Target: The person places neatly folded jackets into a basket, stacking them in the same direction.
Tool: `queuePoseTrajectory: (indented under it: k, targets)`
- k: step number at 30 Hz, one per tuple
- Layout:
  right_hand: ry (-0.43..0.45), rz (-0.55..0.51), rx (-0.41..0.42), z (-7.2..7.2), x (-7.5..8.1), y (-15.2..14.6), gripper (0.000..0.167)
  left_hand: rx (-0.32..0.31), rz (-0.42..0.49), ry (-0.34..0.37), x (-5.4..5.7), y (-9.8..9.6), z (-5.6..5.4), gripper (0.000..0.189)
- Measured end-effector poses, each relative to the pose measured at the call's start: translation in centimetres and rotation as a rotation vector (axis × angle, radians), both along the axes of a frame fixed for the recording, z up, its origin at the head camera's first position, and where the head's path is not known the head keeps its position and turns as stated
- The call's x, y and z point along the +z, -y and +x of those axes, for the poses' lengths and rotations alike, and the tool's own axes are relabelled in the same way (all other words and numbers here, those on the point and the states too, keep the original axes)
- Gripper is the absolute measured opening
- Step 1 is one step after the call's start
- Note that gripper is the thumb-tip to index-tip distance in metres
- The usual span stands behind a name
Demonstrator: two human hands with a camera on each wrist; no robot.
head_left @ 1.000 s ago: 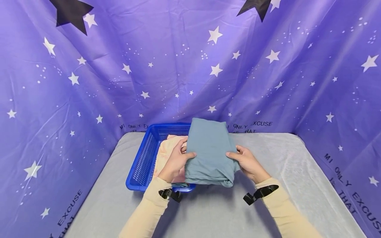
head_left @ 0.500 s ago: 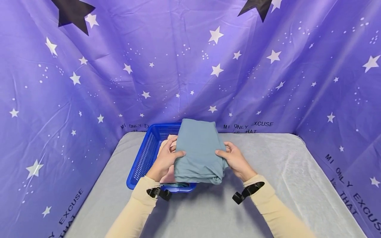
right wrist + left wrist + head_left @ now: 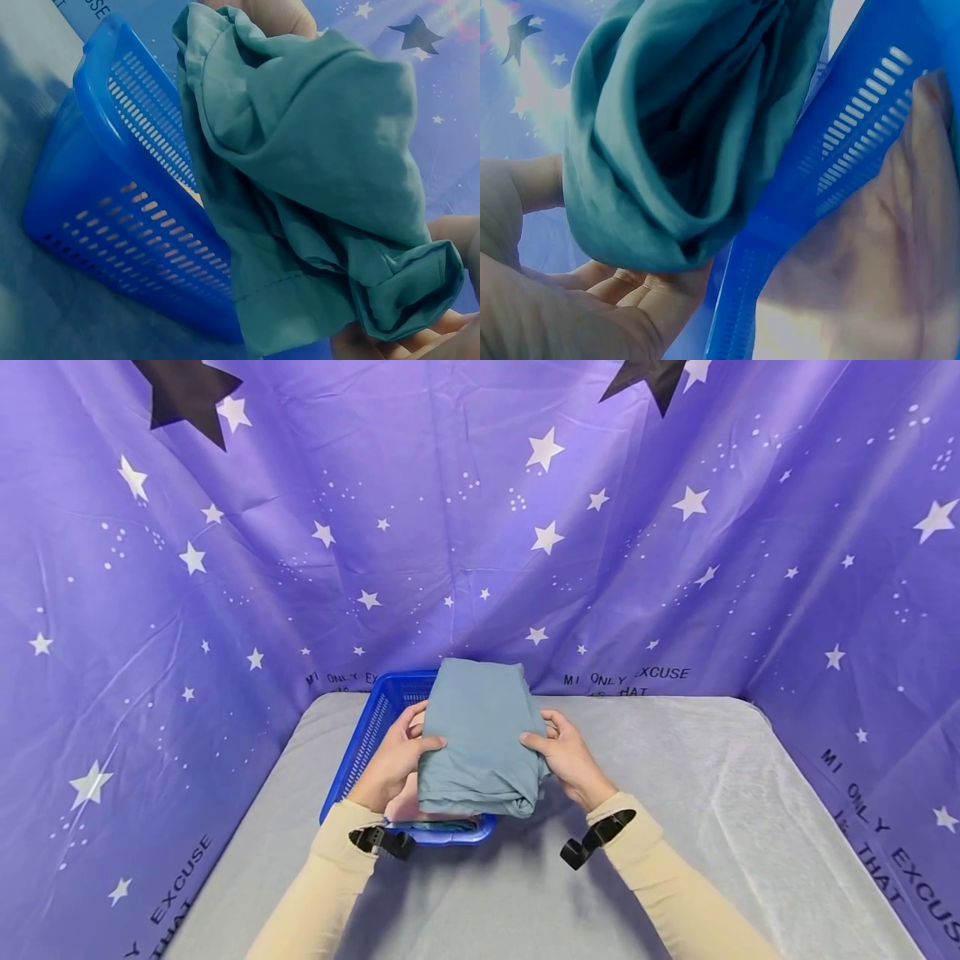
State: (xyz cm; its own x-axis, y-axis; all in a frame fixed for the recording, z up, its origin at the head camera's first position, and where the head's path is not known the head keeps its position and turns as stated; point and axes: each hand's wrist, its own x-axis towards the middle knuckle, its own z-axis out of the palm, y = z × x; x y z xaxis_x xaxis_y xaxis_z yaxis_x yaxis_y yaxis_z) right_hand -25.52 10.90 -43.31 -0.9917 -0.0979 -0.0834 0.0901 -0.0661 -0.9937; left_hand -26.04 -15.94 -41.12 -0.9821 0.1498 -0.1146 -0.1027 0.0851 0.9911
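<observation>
A folded grey-blue cloth garment (image 3: pixel 480 735) is held up over the right part of a blue plastic basket (image 3: pixel 360 747). My left hand (image 3: pixel 393 760) grips its left edge, thumb on top and fingers underneath. On the opposite edge my right hand (image 3: pixel 570 760) holds it the same way. Loose folds of the garment (image 3: pixel 667 150) hang open in the left wrist view. The basket's slotted wall (image 3: pixel 157 240) stands below and beside the cloth in the right wrist view. Pale pink-and-cream cloth (image 3: pixel 405 802) lies inside the basket, mostly covered by the garment and my left hand.
The basket stands on a table with a grey cover (image 3: pixel 675 793), toward its back left. A darker teal cloth edge (image 3: pixel 442 825) shows at the basket's front rim. Purple star-printed curtains (image 3: pixel 450 527) enclose the table at the back and sides.
Both hands have carried the folded garment leftward, from the basket's right side to farther over it. More of the pink cloth is now covered. The basket stays in place.
</observation>
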Motion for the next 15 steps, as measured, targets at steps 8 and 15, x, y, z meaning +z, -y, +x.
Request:
queuePoseTrajectory:
  k: [8,15]
  targets:
    - [-0.007,-0.015,0.017,-0.6,0.0,1.5,0.047,-0.008,-0.035,0.03,0.1,1.6,-0.8,0.075]
    - [0.006,-0.02,0.021,-1.1,-0.7,2.9,0.049,-0.021,-0.056,0.068,-0.4,3.1,-1.4,0.074]
